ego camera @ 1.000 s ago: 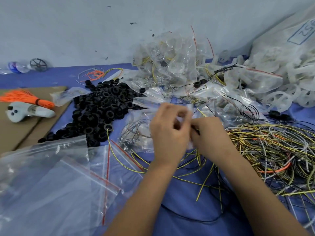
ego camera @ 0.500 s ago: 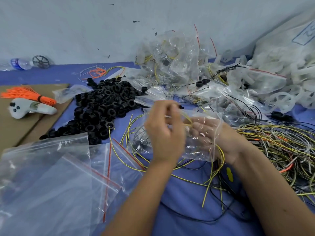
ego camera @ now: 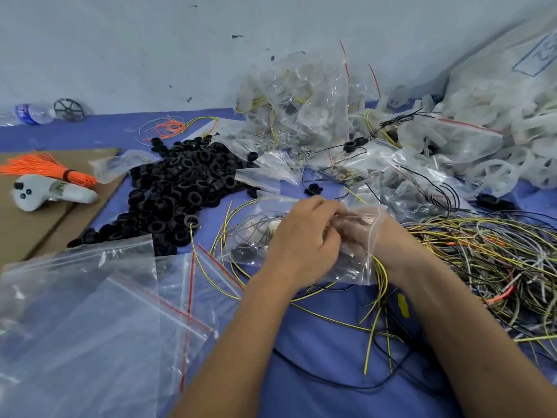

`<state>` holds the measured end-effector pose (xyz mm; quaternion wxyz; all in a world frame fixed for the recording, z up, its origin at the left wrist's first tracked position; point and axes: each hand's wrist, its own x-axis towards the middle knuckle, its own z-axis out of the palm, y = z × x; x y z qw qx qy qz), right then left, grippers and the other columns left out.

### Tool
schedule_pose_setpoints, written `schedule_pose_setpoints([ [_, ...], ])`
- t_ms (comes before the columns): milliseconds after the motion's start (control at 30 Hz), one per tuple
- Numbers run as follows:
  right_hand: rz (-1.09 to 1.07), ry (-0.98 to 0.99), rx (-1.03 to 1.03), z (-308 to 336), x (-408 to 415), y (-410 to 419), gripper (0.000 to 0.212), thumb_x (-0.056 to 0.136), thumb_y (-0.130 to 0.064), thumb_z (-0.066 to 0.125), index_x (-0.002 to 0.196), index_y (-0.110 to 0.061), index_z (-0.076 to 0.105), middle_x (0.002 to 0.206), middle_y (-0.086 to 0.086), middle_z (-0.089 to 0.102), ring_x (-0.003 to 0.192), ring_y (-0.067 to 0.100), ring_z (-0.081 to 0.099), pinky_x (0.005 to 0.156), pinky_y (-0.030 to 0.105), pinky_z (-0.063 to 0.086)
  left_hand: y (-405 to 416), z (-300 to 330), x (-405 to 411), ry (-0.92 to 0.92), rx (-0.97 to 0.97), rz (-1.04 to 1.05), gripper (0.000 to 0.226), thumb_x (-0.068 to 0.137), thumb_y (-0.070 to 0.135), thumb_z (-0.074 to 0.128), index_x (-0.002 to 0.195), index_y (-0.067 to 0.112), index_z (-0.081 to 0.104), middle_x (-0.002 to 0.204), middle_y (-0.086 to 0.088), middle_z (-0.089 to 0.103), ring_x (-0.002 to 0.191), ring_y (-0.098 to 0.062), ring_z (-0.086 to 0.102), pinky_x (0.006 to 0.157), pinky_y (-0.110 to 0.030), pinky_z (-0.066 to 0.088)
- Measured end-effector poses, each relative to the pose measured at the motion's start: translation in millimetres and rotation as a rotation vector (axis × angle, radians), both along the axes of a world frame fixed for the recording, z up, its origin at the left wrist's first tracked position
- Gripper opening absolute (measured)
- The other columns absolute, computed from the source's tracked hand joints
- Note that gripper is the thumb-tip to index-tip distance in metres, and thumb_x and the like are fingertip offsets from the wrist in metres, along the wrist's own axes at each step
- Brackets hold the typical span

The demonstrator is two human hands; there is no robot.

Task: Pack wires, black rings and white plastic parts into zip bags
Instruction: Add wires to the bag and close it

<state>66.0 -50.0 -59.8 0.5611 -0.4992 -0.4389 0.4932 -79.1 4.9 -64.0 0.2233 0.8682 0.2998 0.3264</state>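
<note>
A clear zip bag (ego camera: 360,263) lies at the centre of the blue table, with coiled wires and a black ring showing through its left part. My left hand (ego camera: 304,241) grips the bag's upper edge with curled fingers. My right hand (ego camera: 355,233) is inside the bag, seen through the plastic; its grasp is hidden. Yellow-green wires (ego camera: 380,276) loop out of the bag below my right wrist. A heap of black rings (ego camera: 180,191) lies to the left. A tangle of loose wires (ego camera: 488,260) lies to the right. White plastic parts (ego camera: 494,176) sit at the back right.
Empty zip bags (ego camera: 90,312) with red strips lie stacked at the front left. Several filled bags (ego camera: 301,110) are piled against the wall. A white controller (ego camera: 51,193) and an orange wire bundle (ego camera: 45,168) rest on cardboard (ego camera: 36,236) at the left. A bottle (ego camera: 30,113) lies far left.
My right hand has gone from outside the bag to deep inside it, carrying yellow-green wires. My left hand shifted slightly and keeps holding the bag's edge.
</note>
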Motion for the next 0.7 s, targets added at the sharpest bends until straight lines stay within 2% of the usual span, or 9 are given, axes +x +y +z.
schedule_pose_setpoints([
  [67,0.047,-0.003,-0.043,-0.4,6.0,0.5,0.014,0.096,-0.005,0.063,0.084,-0.001,0.068,0.071,0.021,0.054,0.058,0.026,0.052,0.058,0.038,0.044,1.4,0.5,-4.4,0.054,-0.020,-0.010,0.038,0.088,0.012,0.055,0.123,0.023,0.064,0.118,0.004,0.063,0.116,-0.017,0.054,0.099,-0.039,0.046],
  [133,0.073,-0.053,-0.070,-0.9,9.1,0.7,0.028,0.099,-0.005,0.060,0.076,-0.016,0.073,0.065,0.017,0.055,0.049,0.020,0.051,0.048,0.027,0.039,3.6,1.7,-7.6,0.073,-0.017,-0.005,0.036,0.089,0.013,0.061,0.122,0.026,0.063,0.114,0.006,0.066,0.113,-0.016,0.056,0.097,-0.040,0.048],
  [233,0.084,-0.100,-0.093,0.8,10.9,-1.7,0.023,0.098,-0.009,0.063,0.078,-0.015,0.071,0.058,0.007,0.056,0.040,0.010,0.046,0.037,0.018,0.031,9.7,2.1,-11.3,0.079,-0.069,-0.004,0.026,0.091,0.018,0.068,0.114,0.027,0.067,0.105,0.009,0.070,0.105,-0.012,0.062,0.093,-0.038,0.050],
  [333,0.076,-0.156,-0.119,1.5,9.8,-2.6,0.020,0.097,-0.005,0.061,0.082,-0.014,0.070,0.066,0.009,0.067,0.044,0.010,0.052,0.037,0.018,0.034,16.5,1.5,-16.7,0.063,-0.139,-0.019,0.015,0.091,0.014,0.073,0.103,0.023,0.073,0.091,0.010,0.071,0.087,-0.010,0.065,0.084,-0.037,0.054],
  [400,0.059,-0.186,-0.130,1.9,9.7,-2.1,0.010,0.097,-0.001,0.060,0.092,-0.006,0.068,0.065,0.007,0.067,0.043,0.010,0.050,0.038,0.017,0.035,19.0,1.3,-19.2,0.052,-0.134,-0.003,0.014,0.090,0.009,0.073,0.099,0.019,0.075,0.087,0.008,0.072,0.082,-0.013,0.066,0.080,-0.038,0.054],
  [467,0.043,-0.208,-0.127,4.6,11.3,-2.9,0.005,0.095,-0.005,0.066,0.099,-0.003,0.068,0.063,0.003,0.066,0.044,0.010,0.050,0.040,0.017,0.036,20.9,0.2,-20.6,0.050,-0.073,0.047,0.014,0.089,0.007,0.070,0.097,0.018,0.075,0.087,0.005,0.072,0.082,-0.017,0.066,0.078,-0.039,0.054],
  [567,0.000,-0.237,-0.128,9.6,17.8,-5.5,0.014,0.091,-0.008,0.073,0.104,-0.007,0.069,0.075,0.009,0.074,0.048,0.014,0.054,0.042,0.020,0.041,24.0,-0.4,-23.3,0.067,0.013,0.170,0.008,0.092,0.011,0.067,0.094,0.018,0.070,0.084,0.003,0.068,0.082,-0.022,0.061,0.075,-0.042,0.052],
  [700,-0.118,-0.297,-0.084,10.8,24.9,-7.3,0.009,0.094,-0.006,0.069,0.099,0.001,0.067,0.084,0.017,0.077,0.051,0.017,0.058,0.045,0.022,0.046,26.8,-0.5,-28.7,0.070,0.027,0.334,0.002,0.095,0.018,0.067,0.095,0.020,0.067,0.087,-0.001,0.068,0.091,-0.026,0.058,0.077,-0.045,0.051],
])
